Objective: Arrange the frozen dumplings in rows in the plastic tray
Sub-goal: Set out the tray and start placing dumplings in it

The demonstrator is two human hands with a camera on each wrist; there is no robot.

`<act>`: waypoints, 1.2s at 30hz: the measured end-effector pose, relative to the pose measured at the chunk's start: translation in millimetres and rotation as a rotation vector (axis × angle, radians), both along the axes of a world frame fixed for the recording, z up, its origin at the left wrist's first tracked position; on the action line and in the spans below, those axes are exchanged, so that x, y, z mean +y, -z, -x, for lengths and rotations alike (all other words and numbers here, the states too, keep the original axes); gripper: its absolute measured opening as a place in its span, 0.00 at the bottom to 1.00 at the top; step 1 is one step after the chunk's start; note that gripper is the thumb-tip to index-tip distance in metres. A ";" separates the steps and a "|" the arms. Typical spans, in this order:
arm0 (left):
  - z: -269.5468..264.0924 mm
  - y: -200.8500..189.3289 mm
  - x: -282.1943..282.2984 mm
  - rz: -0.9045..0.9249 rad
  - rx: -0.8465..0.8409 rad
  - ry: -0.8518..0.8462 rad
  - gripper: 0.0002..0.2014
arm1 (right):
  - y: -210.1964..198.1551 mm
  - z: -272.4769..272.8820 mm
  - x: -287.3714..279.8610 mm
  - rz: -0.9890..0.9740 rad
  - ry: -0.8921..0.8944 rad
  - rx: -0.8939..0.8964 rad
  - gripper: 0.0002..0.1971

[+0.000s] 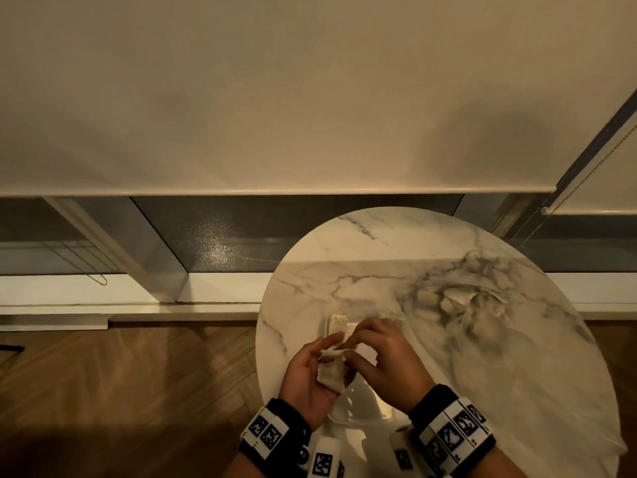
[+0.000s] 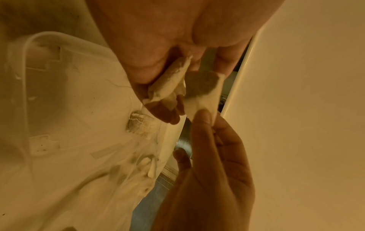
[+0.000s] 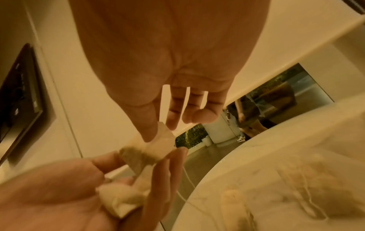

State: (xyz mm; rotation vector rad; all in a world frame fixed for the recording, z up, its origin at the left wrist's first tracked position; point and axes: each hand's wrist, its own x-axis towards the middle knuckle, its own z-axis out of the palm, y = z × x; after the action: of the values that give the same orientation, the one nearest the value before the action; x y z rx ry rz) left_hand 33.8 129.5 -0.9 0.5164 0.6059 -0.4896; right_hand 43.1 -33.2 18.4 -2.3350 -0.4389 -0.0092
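Over the clear plastic tray [image 1: 358,405], my left hand [image 1: 324,357] grips frozen dumplings. One pale dumpling [image 1: 330,378] lies in its palm, and a second dumpling [image 1: 331,353] sits at its fingertips. My right hand [image 1: 348,350] pinches that second dumpling [image 3: 156,148] between thumb and fingers [image 3: 158,132]. In the left wrist view my left hand [image 2: 158,96] holds one dumpling [image 2: 169,84], and the right thumb presses on the other dumpling [image 2: 205,95]. A single dumpling [image 1: 337,322] lies in the tray's far left corner.
A crumpled clear bag [image 1: 458,305] with several more dumplings lies on the round marble table [image 1: 379,243], right of the tray. The table's left edge runs close beside my left hand, with wooden floor [image 1: 138,374] below. A window sill and blind stand behind.
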 end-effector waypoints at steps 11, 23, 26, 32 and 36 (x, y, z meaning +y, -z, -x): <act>0.2 9.5 7.0 -0.101 0.097 0.005 0.07 | -15.5 -17.4 0.6 -0.674 0.276 0.533 0.02; -5.2 38.4 31.5 -0.196 0.154 -0.133 0.17 | 34.8 -54.8 -4.0 -0.117 0.186 0.582 0.04; -5.4 43.1 36.3 -0.207 0.166 -0.152 0.17 | 54.7 -70.5 0.3 0.185 0.038 0.584 0.09; -3.8 40.8 44.7 -0.196 0.186 -0.171 0.15 | 78.3 -92.7 16.8 0.322 -0.035 0.580 0.11; -0.6 40.8 52.8 -0.173 0.215 -0.202 0.16 | 83.0 -95.9 22.8 0.326 -0.002 0.496 0.13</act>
State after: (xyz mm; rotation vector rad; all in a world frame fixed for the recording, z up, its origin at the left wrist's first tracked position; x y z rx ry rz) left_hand 34.4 182.4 -41.7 0.5636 0.9027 -0.3043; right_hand 139.0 -10.4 -64.5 -2.5356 -0.2010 0.6714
